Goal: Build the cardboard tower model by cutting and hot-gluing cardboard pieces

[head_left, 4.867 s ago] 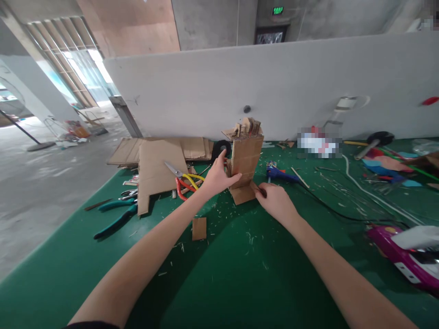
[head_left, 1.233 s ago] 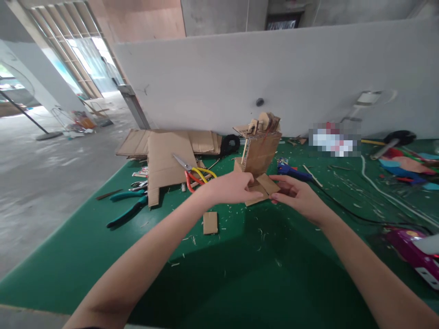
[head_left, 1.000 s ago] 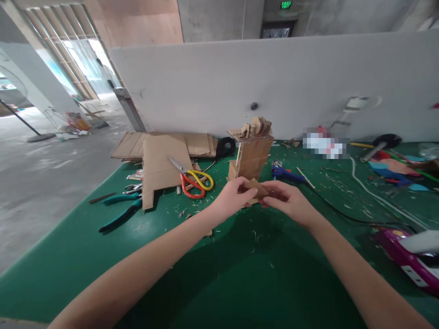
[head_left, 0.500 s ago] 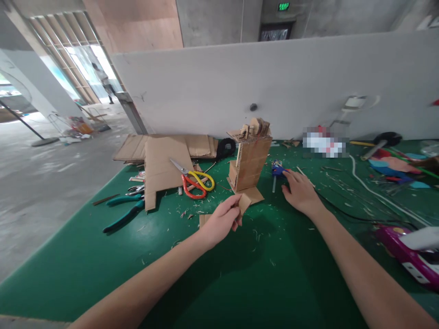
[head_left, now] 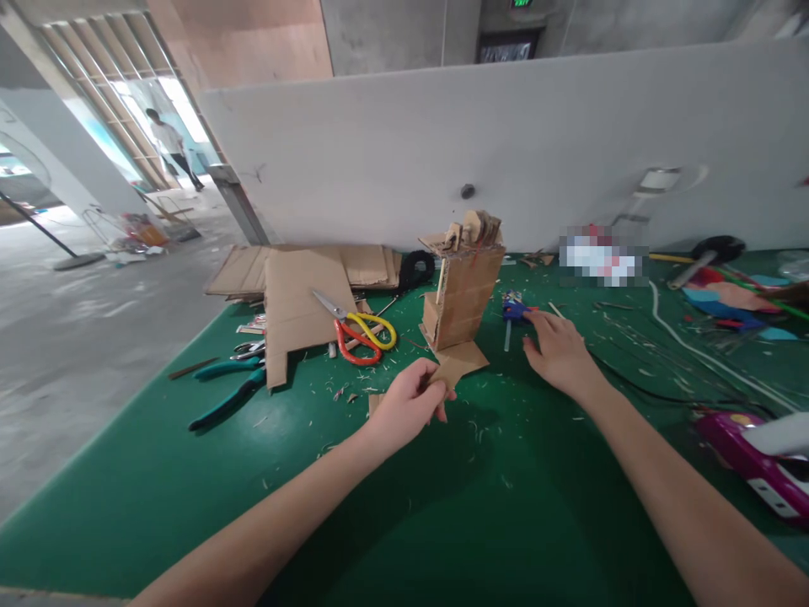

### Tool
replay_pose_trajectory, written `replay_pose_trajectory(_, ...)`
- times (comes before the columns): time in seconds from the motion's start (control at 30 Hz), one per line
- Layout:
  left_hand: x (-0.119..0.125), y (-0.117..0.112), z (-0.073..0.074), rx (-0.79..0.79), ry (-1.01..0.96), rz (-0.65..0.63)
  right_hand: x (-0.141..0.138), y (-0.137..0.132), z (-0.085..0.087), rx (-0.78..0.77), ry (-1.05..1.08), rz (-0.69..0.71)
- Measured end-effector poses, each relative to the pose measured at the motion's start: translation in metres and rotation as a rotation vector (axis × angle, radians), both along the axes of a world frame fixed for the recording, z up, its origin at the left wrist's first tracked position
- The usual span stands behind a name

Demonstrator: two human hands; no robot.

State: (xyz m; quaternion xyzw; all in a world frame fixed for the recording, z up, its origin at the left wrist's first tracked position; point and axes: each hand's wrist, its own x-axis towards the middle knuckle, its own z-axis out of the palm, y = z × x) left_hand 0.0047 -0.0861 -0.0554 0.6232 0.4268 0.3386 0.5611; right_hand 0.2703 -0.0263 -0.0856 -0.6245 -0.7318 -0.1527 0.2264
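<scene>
My left hand [head_left: 410, 396] is closed in a pinch on a small piece of cardboard [head_left: 450, 367], held over the table just in front of the standing cardboard structure [head_left: 471, 295]. That structure is a tall box with stacked cardboard pieces on top and a flap at its foot. Beyond it to the right lies a blue glue gun [head_left: 518, 311] with a clear glue stick [head_left: 507, 337] poking out. My right hand [head_left: 559, 352] reaches to the glue gun with fingers stretched out, the fingertips at its near end; they do not wrap around it.
Scissors with red and yellow handles [head_left: 360, 337] lie by cardboard sheets [head_left: 309, 278] on the left. Teal-handled pliers [head_left: 231, 396] are nearer the table's left edge. A purple power strip [head_left: 752, 464] and cables lie right. Scraps litter the green table [head_left: 442, 523]. A person [head_left: 169, 143] is far back.
The cardboard piece in my left hand has tilted flatter toward the structure's foot. My right hand stays by the glue gun, barely moved. The person in the background has shifted left.
</scene>
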Motion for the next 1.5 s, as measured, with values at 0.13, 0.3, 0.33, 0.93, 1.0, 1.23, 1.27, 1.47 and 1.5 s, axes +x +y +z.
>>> replay_pose_trajectory(0.13, -0.001, -0.004, 0.0, -0.003, -0.007, -0.04, 0.014, 0.002, -0.001, -0.039, 0.015, -0.153)
replay_pose_trajectory(0.3, -0.021, 0.006, 0.006, 0.351, 0.279, 0.055, 0.016, -0.002, 0.001, 0.002, 0.045, -0.232)
replay_pose_trajectory(0.33, -0.029, 0.013, 0.008, 0.447, 0.382, 0.114, 0.014, -0.003, 0.002, 0.006, 0.046, -0.211)
replay_pose_trajectory(0.93, -0.098, 0.089, -0.009, 0.298, 0.101, 0.767, -0.087, -0.047, 0.023, -0.185, 0.075, 0.602)
replay_pose_trajectory(1.0, -0.092, 0.088, -0.003, 0.223, -0.227, 0.796, -0.088, -0.046, 0.021, -0.23, 0.104, 0.619)
replay_pose_trajectory(1.23, -0.053, 0.048, 0.025, 0.429, -0.387, 0.631, -0.099, -0.056, 0.029, -0.513, 0.695, 0.566)
replay_pose_trajectory(1.27, -0.046, 0.04, 0.028, 0.46, -0.376, 0.605, -0.104, -0.057, 0.032, -0.575, 0.806, 0.596)
replay_pose_trajectory(1.47, -0.014, 0.001, 0.034, 0.496, -0.267, 0.534, -0.143, -0.047, 0.053, -0.81, 1.323, 0.679)
replay_pose_trajectory(1.5, -0.012, -0.002, 0.033, 0.492, -0.248, 0.544, -0.148, -0.045, 0.055, -0.844, 1.412, 0.668)
